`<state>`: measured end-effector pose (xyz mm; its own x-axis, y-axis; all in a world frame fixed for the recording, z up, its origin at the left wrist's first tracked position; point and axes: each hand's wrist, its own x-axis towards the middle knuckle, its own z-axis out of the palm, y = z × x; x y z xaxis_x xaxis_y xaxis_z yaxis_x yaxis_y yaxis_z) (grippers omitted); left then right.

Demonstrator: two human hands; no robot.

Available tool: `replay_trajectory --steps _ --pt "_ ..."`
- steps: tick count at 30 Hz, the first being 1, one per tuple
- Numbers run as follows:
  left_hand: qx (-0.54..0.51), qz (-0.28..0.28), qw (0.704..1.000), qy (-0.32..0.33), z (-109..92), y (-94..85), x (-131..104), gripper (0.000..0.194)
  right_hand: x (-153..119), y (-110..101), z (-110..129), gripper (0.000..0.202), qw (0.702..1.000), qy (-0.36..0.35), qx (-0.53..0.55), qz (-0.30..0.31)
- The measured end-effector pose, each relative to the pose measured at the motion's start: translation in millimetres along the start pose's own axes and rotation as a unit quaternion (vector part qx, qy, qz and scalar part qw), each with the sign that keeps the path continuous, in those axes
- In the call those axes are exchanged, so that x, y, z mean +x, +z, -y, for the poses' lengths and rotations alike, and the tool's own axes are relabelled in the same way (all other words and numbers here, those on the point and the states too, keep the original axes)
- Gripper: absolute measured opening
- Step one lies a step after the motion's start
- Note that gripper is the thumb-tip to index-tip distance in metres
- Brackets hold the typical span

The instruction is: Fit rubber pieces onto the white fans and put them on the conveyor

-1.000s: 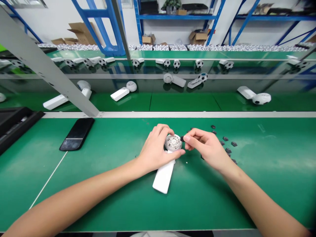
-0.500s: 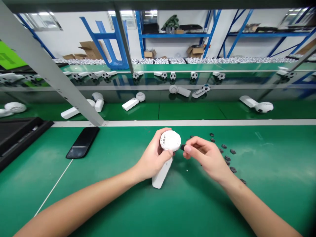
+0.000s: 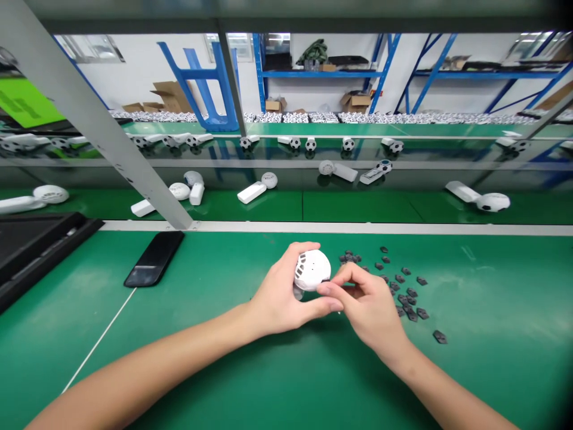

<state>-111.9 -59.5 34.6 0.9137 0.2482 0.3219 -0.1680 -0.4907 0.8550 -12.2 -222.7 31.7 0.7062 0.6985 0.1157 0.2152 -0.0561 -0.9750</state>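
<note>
My left hand [image 3: 286, 292] is wrapped round a white ball-shaped part [image 3: 314, 270] with slots on its left side. The thumb stretches below the ball, and the white handle seen earlier is mostly hidden behind the hand. At the ball's lower right edge, my right hand [image 3: 362, 304] pinches a small dark piece [image 3: 325, 280], of which only a sliver shows between fingertips and ball. Several black pentagon pieces [image 3: 412, 300] lie loose on the green table [image 3: 250, 382] to the right.
A black phone [image 3: 154, 258] and a black tray [image 3: 40, 251] are at the left. Behind the white rail [image 3: 358, 228], white ball-and-handle units [image 3: 252, 192] rest on a green belt [image 3: 340, 207]. A slanted metal post [image 3: 111, 143] rises at the left.
My right hand has brought the black piece against the ball. The ball has turned and shifted slightly down, and its handle is now hidden. The whole view has shifted a little.
</note>
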Motion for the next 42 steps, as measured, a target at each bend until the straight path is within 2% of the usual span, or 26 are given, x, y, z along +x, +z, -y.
replay_trajectory --steps 4,7,10,14,17,20,23,25,27,29,31,34,37,40,42 --pt "-0.003 0.011 1.0 -0.004 2 -2.5 2 0.078 1 0 -3 0.036 1.0 -0.01 -0.026 0.002" --pt "-0.012 0.014 1.0 0.012 3 -3.3 2 0.078 2 -1 -3 0.027 1.0 -0.009 0.0 -0.006" --pt "-0.023 0.023 0.999 0.043 2 -2.6 1 0.077 2 -3 0 0.045 0.999 0.015 0.035 -0.006" --pt "-0.045 0.056 0.994 0.077 1 -3.3 -1 0.072 -4 -4 7 0.062 0.997 0.028 0.028 0.065" --pt "-0.036 0.061 0.992 0.103 0 -6.6 -2 0.076 -4 -8 8 0.055 0.995 -0.019 -0.034 0.091" --pt "0.057 0.046 0.994 0.076 -1 -10.5 4 0.084 6 -24 4 0.053 0.98 -0.081 -0.113 0.14" --pt "0.18 0.058 0.982 0.009 1 -13.6 12 0.064 24 -53 -3 0.041 0.955 -0.101 -0.174 0.218" --pt "0.233 0.069 0.97 -0.025 6 -16.5 15 0.052 36 -72 -11 0.039 0.954 -0.078 -0.205 0.202" --pt "0.244 0.062 0.967 -0.03 11 -21.0 13 0.051 46 -87 -21 0.039 0.952 -0.05 -0.262 0.153" --pt "0.214 0.03 0.976 0.015 13 -26.7 10 0.056 53 -94 -34 0.033 0.935 -0.042 -0.334 0.114" --pt "0.171 -0.018 0.98 0.101 12 -31.6 8 0.064 57 -94 -45 0.03 0.915 -0.052 -0.389 0.094" --pt "0.145 -0.06 0.963 0.219 10 -32.4 7 0.075 59 -89 -56 0.029 0.902 -0.064 -0.419 0.084" --pt "0.149 -0.029 0.954 0.259 17 -25.3 6 0.078 57 -84 -57 0.027 0.893 -0.077 -0.435 0.088" --pt "0.11 0.04 0.963 0.245 30 -17.6 4 0.087 55 -82 -54 0.025 0.877 -0.094 -0.458 0.108" --pt "0.099 0.055 0.966 0.234 35 -14.7 1 0.086 55 -83 -53 0.025 0.867 -0.102 -0.471 0.123"
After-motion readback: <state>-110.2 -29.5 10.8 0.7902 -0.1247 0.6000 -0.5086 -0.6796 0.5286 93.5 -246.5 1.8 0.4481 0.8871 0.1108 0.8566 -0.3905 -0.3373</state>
